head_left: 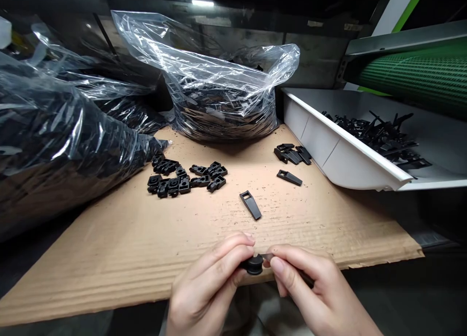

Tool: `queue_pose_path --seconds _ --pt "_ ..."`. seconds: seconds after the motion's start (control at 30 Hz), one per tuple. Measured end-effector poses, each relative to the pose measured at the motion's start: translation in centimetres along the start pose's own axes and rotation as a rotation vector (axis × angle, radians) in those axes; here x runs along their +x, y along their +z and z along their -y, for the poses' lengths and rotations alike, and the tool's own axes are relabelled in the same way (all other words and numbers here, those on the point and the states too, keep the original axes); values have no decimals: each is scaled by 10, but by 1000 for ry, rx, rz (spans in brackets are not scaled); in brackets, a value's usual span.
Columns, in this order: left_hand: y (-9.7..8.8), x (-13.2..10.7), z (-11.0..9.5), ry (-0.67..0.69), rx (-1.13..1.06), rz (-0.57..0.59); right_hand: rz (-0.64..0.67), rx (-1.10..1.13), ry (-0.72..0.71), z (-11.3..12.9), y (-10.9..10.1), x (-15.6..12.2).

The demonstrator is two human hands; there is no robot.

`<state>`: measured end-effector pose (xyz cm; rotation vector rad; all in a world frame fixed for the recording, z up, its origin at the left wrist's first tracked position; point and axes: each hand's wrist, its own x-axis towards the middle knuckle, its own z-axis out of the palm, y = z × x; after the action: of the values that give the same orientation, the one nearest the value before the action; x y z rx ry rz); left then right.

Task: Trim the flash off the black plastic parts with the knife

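Observation:
Near the cardboard's front edge, my left hand (213, 280) is closed on a black plastic part (254, 265) with a rounded, grooved end. My right hand (310, 280) pinches a small thin blade (267, 256), and its tip meets the black part or lies right beside it. Fingers hide most of the blade and whatever is behind it. Just beyond my hands lies a flat, tapered black plastic piece (251, 205) with a square hole. A similar tapered piece (289, 177) rests farther back to the right.
Small black blocky parts (173, 185) lie in a group at left on the cardboard sheet (138, 258). More tapered pieces (292, 153) sit by a white tray (328, 153) of black parts. Clear plastic bags (226, 102) of black parts stand behind and left. A green roller (416, 73) overhangs the tray.

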<state>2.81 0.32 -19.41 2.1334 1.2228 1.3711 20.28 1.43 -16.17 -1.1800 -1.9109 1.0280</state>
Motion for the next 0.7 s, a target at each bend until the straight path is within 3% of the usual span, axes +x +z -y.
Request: queue_pose_path --seconds 0.13,0.23,0.43,0.6,0.67,0.7 --pt "-1 0 0 81 -9 -12 91 23 59 3 -6 3" --pt "-2 1 0 116 -45 -2 241 93 133 5 -15 8" --pt "-3 3 0 55 -151 26 532 436 291 -1 -31 25" --pt "-3 5 -3 -32 -206 -25 766 568 301 -3 -30 24" --pt "-3 6 -4 -56 -208 -44 726 537 310 1 -28 18" --pt "-2 7 -4 -68 -207 -46 631 514 313 4 -26 14"
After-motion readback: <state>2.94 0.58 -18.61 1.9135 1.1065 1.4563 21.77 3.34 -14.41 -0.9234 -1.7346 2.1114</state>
